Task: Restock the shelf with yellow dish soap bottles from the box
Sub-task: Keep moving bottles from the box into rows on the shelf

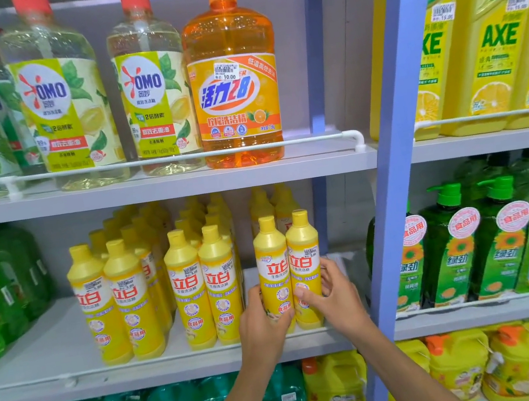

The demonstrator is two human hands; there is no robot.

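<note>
The left yellow bottle and right yellow bottle stand upright, caps up and touching, at the near right end of the grey shelf beside a blue post, with the left hand and right hand each curled round its own bottle's lower body.

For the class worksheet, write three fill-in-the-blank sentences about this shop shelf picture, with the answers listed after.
The left hand grips a ____ dish soap bottle.
The right hand grips the neighbouring bottle, which stands to its ____.
The orange pump bottle stands on the shelf ____ them.
Answers: yellow; right; above.
</note>
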